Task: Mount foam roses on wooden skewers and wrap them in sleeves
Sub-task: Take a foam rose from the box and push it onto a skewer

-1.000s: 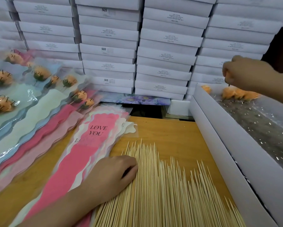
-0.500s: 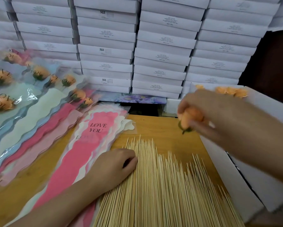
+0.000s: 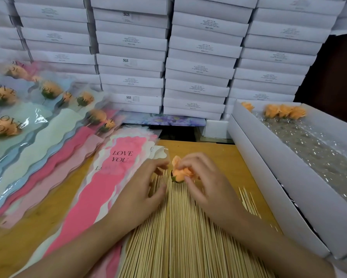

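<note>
Carried from the box [image 3: 269, 157], an orange foam rose [image 3: 181, 173] sits pinched in the right hand [image 3: 206, 183] over the skewer pile [image 3: 180, 237] mid-table [image 3: 208, 151]; the grip of the left hand [image 3: 142, 189] is unclear. Wrapped roses [image 3: 48, 91] line the table's left edge; this one lacks skewer and sleeve [image 3: 108, 189].

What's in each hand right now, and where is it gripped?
The right hand pinches an orange foam rose by its bloom. The left hand is on the wooden skewers; blur hides any pinch.

Orange foam rose [image 3: 181, 173], pink "LOVE YOU" sleeve [image 3: 108, 177], white boxes [image 3: 200, 47].
</note>
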`<state>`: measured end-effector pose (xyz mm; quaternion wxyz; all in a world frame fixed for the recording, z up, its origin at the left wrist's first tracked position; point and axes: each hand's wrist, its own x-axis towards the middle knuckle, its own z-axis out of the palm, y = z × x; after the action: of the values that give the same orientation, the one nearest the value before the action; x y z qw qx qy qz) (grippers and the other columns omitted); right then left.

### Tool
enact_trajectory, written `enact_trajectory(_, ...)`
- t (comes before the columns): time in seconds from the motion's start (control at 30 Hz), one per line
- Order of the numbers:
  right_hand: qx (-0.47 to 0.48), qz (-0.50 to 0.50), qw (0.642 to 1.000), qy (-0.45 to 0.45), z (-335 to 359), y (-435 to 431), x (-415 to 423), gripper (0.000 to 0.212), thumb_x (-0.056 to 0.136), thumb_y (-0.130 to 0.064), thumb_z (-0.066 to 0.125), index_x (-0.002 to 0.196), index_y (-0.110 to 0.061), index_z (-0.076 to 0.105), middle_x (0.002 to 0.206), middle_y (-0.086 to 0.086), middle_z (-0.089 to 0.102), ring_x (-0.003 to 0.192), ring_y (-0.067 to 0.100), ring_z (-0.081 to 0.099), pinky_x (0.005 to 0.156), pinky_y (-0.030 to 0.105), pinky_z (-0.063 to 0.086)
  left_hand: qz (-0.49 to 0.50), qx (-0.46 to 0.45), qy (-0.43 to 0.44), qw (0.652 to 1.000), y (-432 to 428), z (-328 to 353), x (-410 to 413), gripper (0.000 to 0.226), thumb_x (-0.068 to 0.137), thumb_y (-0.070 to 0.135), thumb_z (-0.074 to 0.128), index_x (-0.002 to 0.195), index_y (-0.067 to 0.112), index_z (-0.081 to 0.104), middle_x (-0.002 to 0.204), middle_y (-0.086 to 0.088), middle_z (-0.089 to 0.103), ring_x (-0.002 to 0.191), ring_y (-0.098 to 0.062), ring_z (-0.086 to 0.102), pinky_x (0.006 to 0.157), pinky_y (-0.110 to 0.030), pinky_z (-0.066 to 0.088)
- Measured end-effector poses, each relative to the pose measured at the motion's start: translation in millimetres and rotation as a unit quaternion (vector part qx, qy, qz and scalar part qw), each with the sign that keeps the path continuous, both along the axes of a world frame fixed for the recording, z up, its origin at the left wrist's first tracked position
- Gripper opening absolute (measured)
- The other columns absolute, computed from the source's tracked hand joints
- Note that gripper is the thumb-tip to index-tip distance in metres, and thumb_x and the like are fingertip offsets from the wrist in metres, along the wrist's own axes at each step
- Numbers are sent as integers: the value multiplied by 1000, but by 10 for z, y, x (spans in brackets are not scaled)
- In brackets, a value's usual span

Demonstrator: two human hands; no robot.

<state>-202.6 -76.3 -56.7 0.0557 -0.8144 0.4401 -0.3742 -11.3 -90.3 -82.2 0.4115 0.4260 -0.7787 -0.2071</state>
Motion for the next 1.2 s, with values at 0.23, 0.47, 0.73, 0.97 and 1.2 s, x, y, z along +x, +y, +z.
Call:
enact_trajectory(0.23,-20,55,998,-27,-145,-18,-15,22,95,-20,52,115,-18,62,122,-12,50,114,-1,49,94,13,40,-55,-17,4,998,-19,-20,-26,49,85,15,73,127,27,53,117,11,60,109,-13,57,91,-23,44)
enact_trajectory(0.47,11,-32,999,-38,-187,-34,-28,40,91,-43,48,130,-35,41,102,-23,40,93,-7,47,75,8,40,-1,44,80,996,-42,16,-26,33,80,7,77,103,27,64,98,12,67,91,-7,62,81,-19,48)
enact_trajectory(0.73,125,-92,985,78,-299,-81,-58,38,93,-50,53,125,-39,35,67,-3,54,58,8,51,51,21,34,-3,231,328,916,-86,60,34,30,83,0,67,113,0,63,107,-18,71,97,-24,67,93,-39,50)
enact_trajectory(0.97,135,-102,978,121,-279,-68,-54,34,94,-45,49,124,-39,34,65,-2,55,59,9,54,49,21,27,-21,270,357,894,-104,36,14,36,86,6,63,122,8,57,90,-2,72,83,-17,65,77,-25,55)
enact_trajectory(1.2,142,-109,976,124,-268,-80,-63,38,92,-30,49,128,-38,38,62,-6,50,59,7,52,50,21,34,-35,264,343,901,-111,16,26,44,76,22,68,118,14,59,88,3,74,81,-9,69,68,-18,55)
